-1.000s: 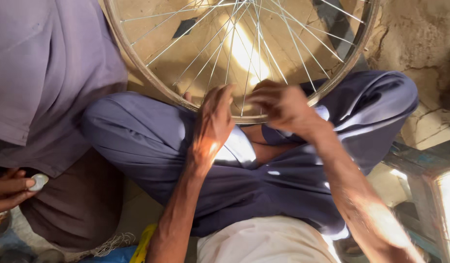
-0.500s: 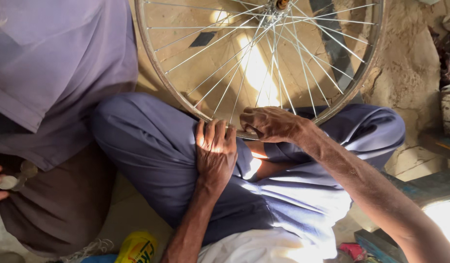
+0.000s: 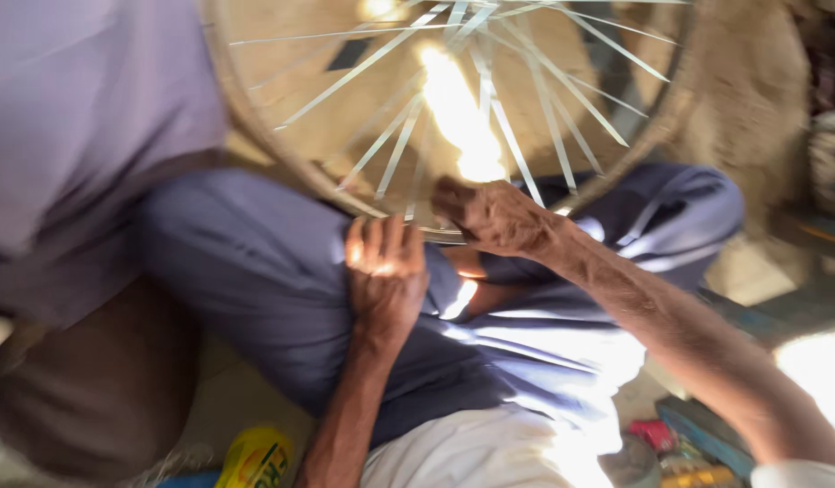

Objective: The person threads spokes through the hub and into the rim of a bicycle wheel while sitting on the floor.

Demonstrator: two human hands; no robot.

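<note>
The wheel (image 3: 453, 117) has shifted left while your right hand (image 3: 494, 215) stays curled on its rim above your lap, fingers closed around it, and your left hand (image 3: 386, 271) lies open on your knee, mid spoke-adjustment, needing steady grip.

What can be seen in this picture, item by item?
Spoked wheel: one, metal rim and silvery spokes, top centre, rim resting at the lap.
Another person: one, lilac shirt, brown trousers, far left.
Yellow container: one, bottom edge, left of centre.
Small items: several, red, blue and yellow, bottom right; blurred.
Trousers: blue, crossed legs, centre.
Left hand: resting on the left thigh, just below the rim.
Right hand: on the rim's lower edge, fingers curled at it.
</note>
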